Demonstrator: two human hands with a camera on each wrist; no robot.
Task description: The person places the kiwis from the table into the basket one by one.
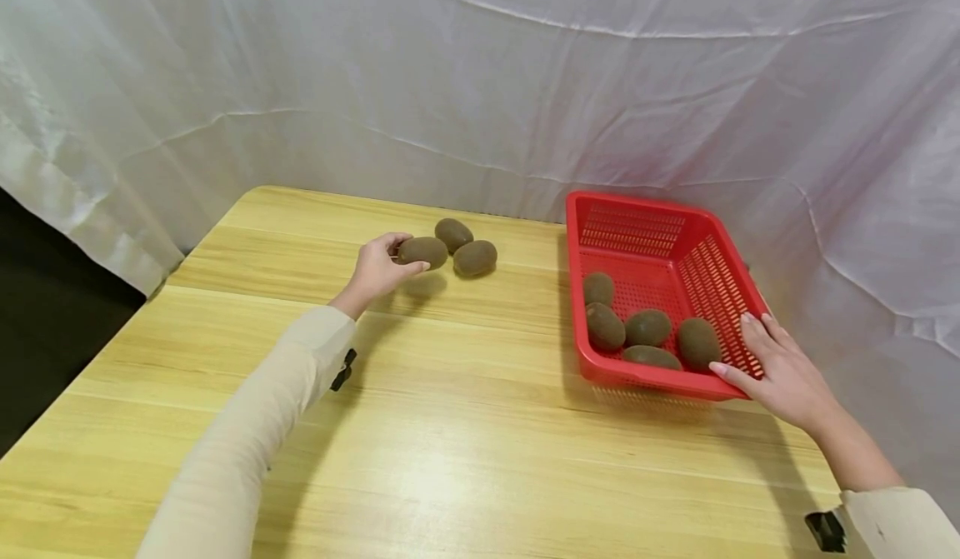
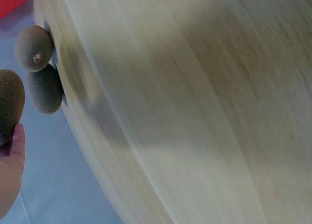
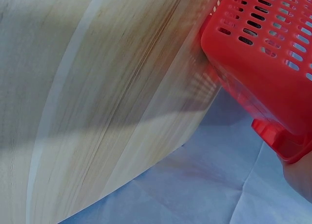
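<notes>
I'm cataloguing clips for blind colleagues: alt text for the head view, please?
A left hand holds a kiwifruit beside two more on a wood-grain table, while a right hand grips a red plastic basket containing five kiwifruit.

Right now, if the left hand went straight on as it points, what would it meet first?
Probably one of two loose kiwis, beyond the held kiwi in the left hand; depth leaves which unclear.

We see dull olive-brown on the kiwifruit [image 1: 423,252] and solid bright red on the basket [image 1: 637,380], its walls patterned with rows of slots, its base with a fine grid of holes. On the surface [image 1: 450,426] we find yellow wood grain streaked with paler and darker bands. We see silvery white on the curtain [image 1: 420,84], plain cream on the sleeves [image 1: 247,417].
</notes>
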